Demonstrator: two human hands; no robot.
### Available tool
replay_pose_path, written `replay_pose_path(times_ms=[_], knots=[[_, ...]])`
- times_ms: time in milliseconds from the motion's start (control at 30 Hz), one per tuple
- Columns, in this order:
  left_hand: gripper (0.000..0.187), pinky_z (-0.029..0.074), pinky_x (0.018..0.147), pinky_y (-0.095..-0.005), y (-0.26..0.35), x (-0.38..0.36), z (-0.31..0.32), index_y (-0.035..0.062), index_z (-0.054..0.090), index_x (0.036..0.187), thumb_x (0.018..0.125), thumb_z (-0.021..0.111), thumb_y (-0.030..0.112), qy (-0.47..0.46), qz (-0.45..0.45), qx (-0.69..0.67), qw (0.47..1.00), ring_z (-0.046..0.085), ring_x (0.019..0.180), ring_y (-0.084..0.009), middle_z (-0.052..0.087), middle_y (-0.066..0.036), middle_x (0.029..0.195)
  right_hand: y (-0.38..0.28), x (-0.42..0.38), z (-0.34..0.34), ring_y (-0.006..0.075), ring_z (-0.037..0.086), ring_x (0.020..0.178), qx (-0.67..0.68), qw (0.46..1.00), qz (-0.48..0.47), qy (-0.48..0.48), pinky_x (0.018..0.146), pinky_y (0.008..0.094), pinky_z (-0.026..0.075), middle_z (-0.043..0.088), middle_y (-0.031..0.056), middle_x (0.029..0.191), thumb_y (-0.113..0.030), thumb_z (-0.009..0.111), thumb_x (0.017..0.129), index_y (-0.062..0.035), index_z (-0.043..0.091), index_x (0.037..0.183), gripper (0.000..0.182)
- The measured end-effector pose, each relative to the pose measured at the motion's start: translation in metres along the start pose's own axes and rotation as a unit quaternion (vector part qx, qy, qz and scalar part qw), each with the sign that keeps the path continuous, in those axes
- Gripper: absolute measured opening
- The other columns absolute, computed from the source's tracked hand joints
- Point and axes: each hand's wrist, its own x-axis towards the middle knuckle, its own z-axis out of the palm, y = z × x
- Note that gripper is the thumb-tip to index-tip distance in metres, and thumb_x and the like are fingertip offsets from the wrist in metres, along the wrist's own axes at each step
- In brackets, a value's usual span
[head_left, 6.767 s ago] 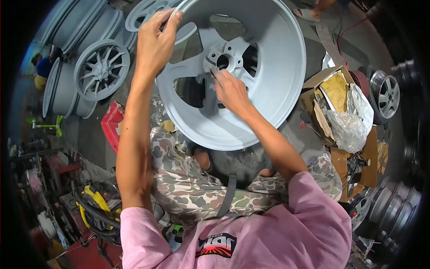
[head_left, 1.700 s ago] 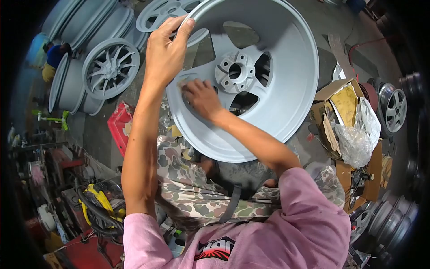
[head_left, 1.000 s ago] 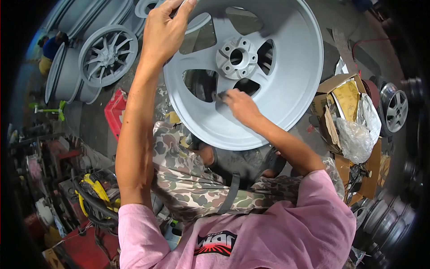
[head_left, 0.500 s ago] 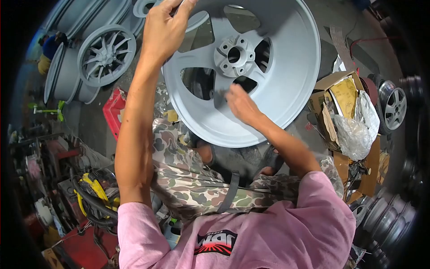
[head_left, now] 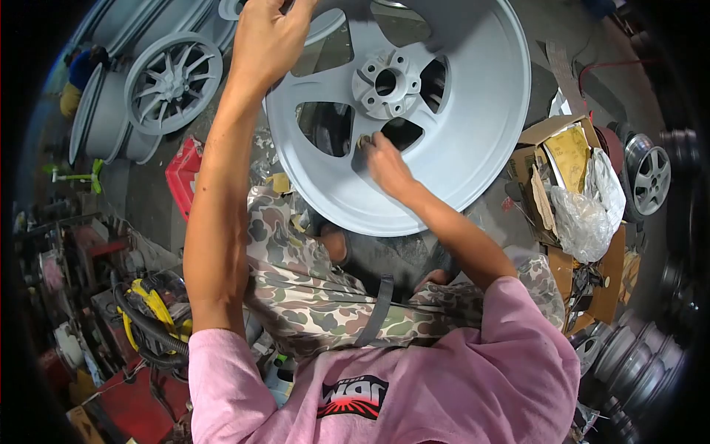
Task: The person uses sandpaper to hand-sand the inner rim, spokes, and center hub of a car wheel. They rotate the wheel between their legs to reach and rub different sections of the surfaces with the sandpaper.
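A large grey car wheel rim (head_left: pixel 473 133) with wide spokes and a bolt-holed hub stands tilted in front of me, its hollow side towards me. My left hand (head_left: pixel 270 41) is closed on its upper left edge, the fingertips partly cut off by the top of the view. Inside the barrel, my right hand (head_left: pixel 388 169) presses at the lower spoke just below the hub. Between its fingertips is a small folded piece, dark with a yellowish edge, that looks like sandpaper (head_left: pixel 363 140). The fingers of this hand are slightly blurred.
Several grey rims, one multi-spoked (head_left: pixel 174 83), stand at upper left. On the right are a cardboard box (head_left: pixel 551 129) with yellow sheets and plastic, and a silver wheel (head_left: pixel 651 177). A red piece (head_left: pixel 185 174) lies left; tools and a yellow-black machine (head_left: pixel 151 311) crowd lower left.
My right hand has shifted slightly up and left along the lower spoke, and the small piece in its fingers now shows. The left hand keeps its hold on the rim.
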Motion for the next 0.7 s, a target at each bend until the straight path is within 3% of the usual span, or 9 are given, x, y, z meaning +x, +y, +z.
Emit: replay_pose_path(times_ms=[100, 167, 200, 300, 367, 433, 533, 633, 700], knots=[[0.029, 0.048, 0.076, -0.029, -0.004, -0.001, 0.0, -0.0049, 0.069, 0.114, 0.103, 0.059, 0.02, 0.011, -0.009, 0.002, 1.0, 0.058, 0.084, -0.0096, 0.069, -0.005, 0.088, 0.002, -0.001, 0.0, 0.0408, 0.061, 0.102, 0.039, 0.999, 0.023, -0.025, 0.095, 0.0459, 0.052, 0.054, 0.0267, 0.114, 0.002, 0.058, 0.085, 0.0079, 0.066, 0.115, 0.031], [0.029, 0.048, 0.077, -0.0291, 0.002, -0.002, 0.0, -0.0048, 0.069, 0.114, 0.103, 0.059, 0.02, 0.012, -0.008, 0.009, 1.0, 0.058, 0.085, -0.0099, 0.069, -0.005, 0.088, 0.01, -0.008, -0.001, 0.0415, 0.06, 0.102, 0.081, 0.988, -0.021, -0.128, 0.094, 0.0474, 0.052, 0.054, 0.0259, 0.113, 0.001, 0.058, 0.087, 0.008, 0.065, 0.115, 0.03], [0.029, 0.048, 0.077, -0.0292, 0.004, -0.002, -0.002, -0.0047, 0.069, 0.114, 0.103, 0.059, 0.021, 0.012, -0.006, 0.022, 1.0, 0.059, 0.085, -0.0102, 0.069, -0.005, 0.088, 0.018, -0.009, -0.004, 0.0415, 0.06, 0.102, 0.079, 0.988, -0.023, -0.127, 0.094, 0.0474, 0.052, 0.054, 0.0259, 0.113, 0.001, 0.058, 0.087, 0.008, 0.065, 0.115, 0.03], [0.03, 0.048, 0.078, -0.0294, -0.005, -0.001, -0.001, -0.0044, 0.07, 0.114, 0.103, 0.059, 0.021, 0.007, -0.007, 0.035, 0.999, 0.059, 0.085, -0.0108, 0.07, -0.006, 0.088, 0.022, -0.001, -0.019, 0.0417, 0.059, 0.096, 0.105, 0.989, -0.055, -0.089, 0.087, 0.0467, 0.051, 0.054, 0.0226, 0.101, 0.002, 0.058, 0.088, 0.0074, 0.067, 0.116, 0.03], [0.03, 0.048, 0.079, -0.0295, -0.005, -0.003, -0.002, -0.0042, 0.07, 0.115, 0.103, 0.059, 0.021, 0.001, -0.021, 0.032, 0.999, 0.059, 0.086, -0.0111, 0.07, -0.006, 0.089, 0.008, 0.003, -0.032, 0.0411, 0.059, 0.096, 0.047, 0.991, 0.041, 0.117, 0.088, 0.0459, 0.05, 0.055, 0.0222, 0.103, 0.003, 0.057, 0.088, 0.0068, 0.068, 0.111, 0.026], [0.03, 0.048, 0.079, -0.0296, 0.0, 0.0, -0.002, -0.004, 0.07, 0.115, 0.103, 0.059, 0.021, -0.007, -0.015, 0.031, 0.999, 0.059, 0.086, -0.0113, 0.07, -0.006, 0.09, 0.02, 0.002, -0.009, 0.0405, 0.059, 0.096, 0.037, 0.992, 0.036, 0.113, 0.088, 0.0455, 0.051, 0.056, 0.0228, 0.104, 0.005, 0.056, 0.088, 0.007, 0.068, 0.108, 0.024], [0.03, 0.048, 0.078, -0.0299, 0.001, -0.002, 0.0, -0.0048, 0.069, 0.115, 0.103, 0.059, 0.02, 0.016, 0.017, 0.035, 0.999, 0.058, 0.086, -0.011, 0.069, -0.006, 0.089, 0.028, -0.008, 0.002, 0.0423, 0.061, 0.1, 0.033, 0.996, -0.073, -0.047, 0.091, 0.0458, 0.051, 0.059, 0.0248, 0.111, 0.001, 0.059, 0.084, 0.0072, 0.07, 0.098, 0.019], [0.029, 0.048, 0.079, -0.0297, 0.003, -0.001, -0.002, -0.0051, 0.069, 0.116, 0.103, 0.059, 0.019, 0.011, -0.006, 0.03, 0.999, 0.059, 0.087, -0.011, 0.07, -0.007, 0.091, 0.033, -0.017, -0.006, 0.0433, 0.062, 0.102, 0.102, 0.986, -0.047, -0.123, 0.092, 0.0454, 0.051, 0.059, 0.0252, 0.114, 0.0, 0.06, 0.085, 0.007, 0.07, 0.099, 0.02], [0.029, 0.048, 0.079, -0.0294, 0.001, -0.002, 0.0, -0.0055, 0.069, 0.116, 0.103, 0.059, 0.019, 0.022, 0.031, 0.006, 0.999, 0.059, 0.087, -0.0108, 0.07, -0.006, 0.091, 0.021, -0.003, -0.025, 0.0431, 0.062, 0.103, 0.101, 0.985, 0.001, -0.139, 0.092, 0.0458, 0.051, 0.059, 0.0248, 0.112, -0.001, 0.061, 0.085, 0.005, 0.072, 0.102, 0.021]])
